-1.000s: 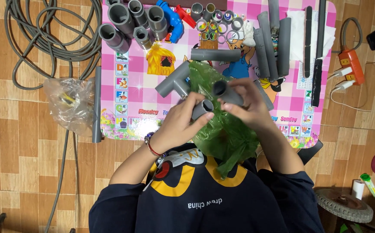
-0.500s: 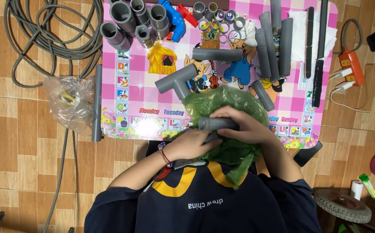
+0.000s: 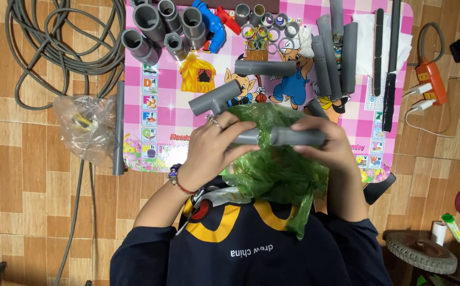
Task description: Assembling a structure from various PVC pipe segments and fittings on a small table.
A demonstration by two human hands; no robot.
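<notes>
Both hands raised together above the green bag (image 3: 277, 164).
Left hand (image 3: 211, 145) curled shut, ring on one finger, wrist banded; right hand (image 3: 328, 143) closed opposite, forearms angled inward.

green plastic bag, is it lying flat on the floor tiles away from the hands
No, the green plastic bag sits right under both hands, the left hand and right hand holding grey pipe pieces over it.

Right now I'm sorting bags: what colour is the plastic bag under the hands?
Translucent green plastic bag, clearest in the head view.
</notes>
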